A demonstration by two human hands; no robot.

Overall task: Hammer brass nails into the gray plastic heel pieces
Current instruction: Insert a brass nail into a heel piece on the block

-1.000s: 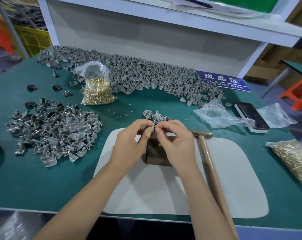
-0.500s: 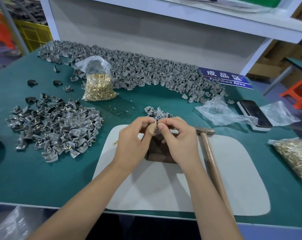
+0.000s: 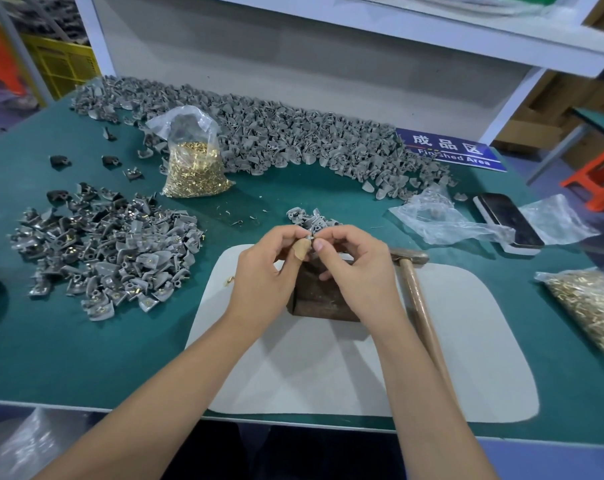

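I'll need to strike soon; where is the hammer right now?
In the head view the hammer lies unheld on the white mat, just right of the right hand.

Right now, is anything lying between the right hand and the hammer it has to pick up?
Nothing visible does. The hammer lies on the white mat just right of the right hand, its handle bare.
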